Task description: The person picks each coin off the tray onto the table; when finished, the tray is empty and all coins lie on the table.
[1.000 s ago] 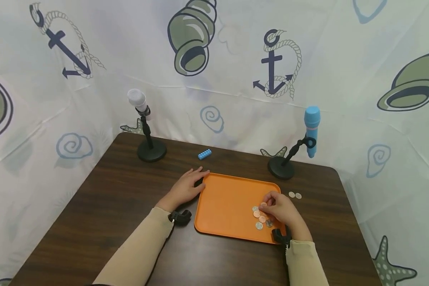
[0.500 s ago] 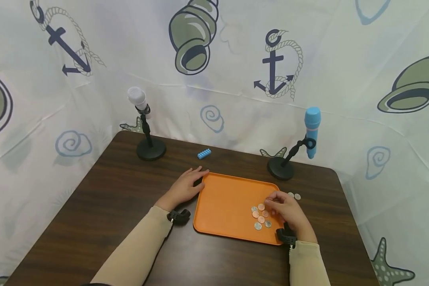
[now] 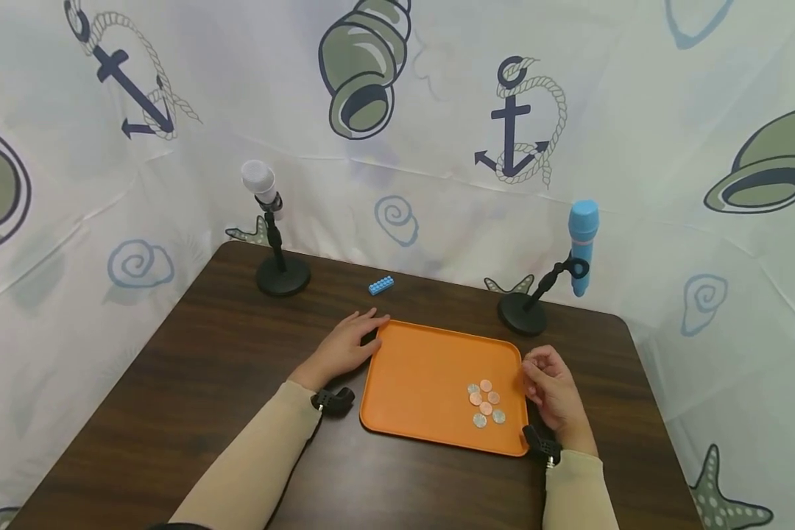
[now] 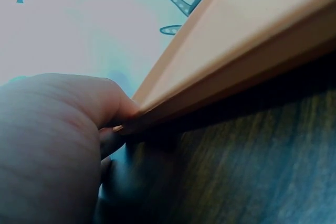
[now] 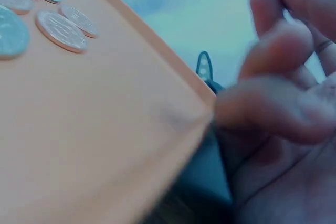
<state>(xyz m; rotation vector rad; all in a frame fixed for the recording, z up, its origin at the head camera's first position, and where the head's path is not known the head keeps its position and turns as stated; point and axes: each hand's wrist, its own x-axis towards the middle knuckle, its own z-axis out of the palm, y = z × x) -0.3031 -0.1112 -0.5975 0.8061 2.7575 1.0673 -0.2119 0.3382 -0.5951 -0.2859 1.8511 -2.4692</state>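
Observation:
My left hand (image 3: pixel 343 351) rests at the far left corner of an orange tray (image 3: pixel 417 368), fingers spread and touching its rim. In the left wrist view, the thumb (image 4: pixel 118 103) is against the tray's edge. My right hand (image 3: pixel 555 390) is just past the tray's right edge, its fingers loosely bent. The right wrist view shows those fingers (image 5: pixel 278 51) blurred, with no coin visible between them. Several coins (image 3: pixel 486 408), copper and silver coloured, lie in the right part of the tray. The spot where two more coins lay is hidden by the right hand.
Behind the tray lies a blue toy brick (image 3: pixel 380 285). A white microphone (image 3: pixel 260 179) on a black stand (image 3: pixel 283 276) is at the back left. At the back right, another black stand (image 3: pixel 522 314) holds a blue microphone (image 3: pixel 582 235). The dark wooden table (image 3: pixel 238 353) meets a patterned cloth.
My right hand has let go of a coin among those in the tray and moved right, over the tray's edge, covering two coins on the table. The left hand has stayed put.

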